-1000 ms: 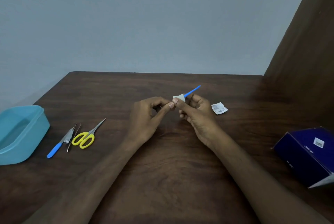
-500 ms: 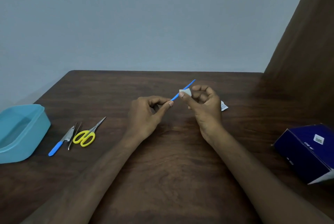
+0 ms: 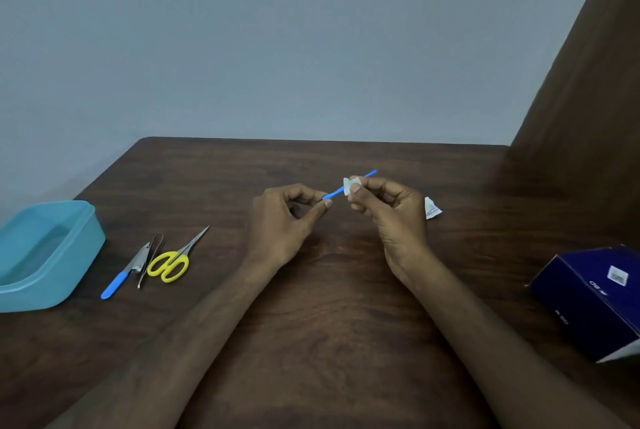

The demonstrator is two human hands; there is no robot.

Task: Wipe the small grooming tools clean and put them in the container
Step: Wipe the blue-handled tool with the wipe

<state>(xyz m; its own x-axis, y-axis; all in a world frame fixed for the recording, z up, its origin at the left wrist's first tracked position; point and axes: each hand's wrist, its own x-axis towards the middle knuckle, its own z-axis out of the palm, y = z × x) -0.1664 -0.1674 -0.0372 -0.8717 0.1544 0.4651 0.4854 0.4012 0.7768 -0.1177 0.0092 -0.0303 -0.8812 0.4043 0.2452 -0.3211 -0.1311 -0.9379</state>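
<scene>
Sliding outward along the shaft, the white wipe had travelled from the near end of the thin blue tool a second before to well up its length, leaving more blue stick bare toward the left hand while the tip poked out past the right hand toward 1 o'clock. Both hands had also lifted slightly toward 12 o'clock.

At that moment the left hand pinched the tool's lower end between thumb and forefinger, and the right hand pinched the folded wipe around the shaft, other fingers curled. Held just above the middle of the dark wooden table, the tool pointed toward 1 o'clock.

By its look, the tool was a light, slim plastic stick, stiff enough to wipe but liable to flex or snap if bent; the end pinch appeared the sensible hold, with the soft wipe free to run along the rest.

Three tools waited at 9 o'clock from the hands: a blue-handled clipper-like tool, tweezers and yellow-handled scissors, lying just beside one another. Further toward 9 o'clock stood the open teal container, with no tools visible inside.

A torn sachet lay at 3 o'clock, close to the right hand, its print too small to read. On the dark blue box at 4 o'clock, white lettering and a sticker resembling a QR code showed, but none was legible.
</scene>
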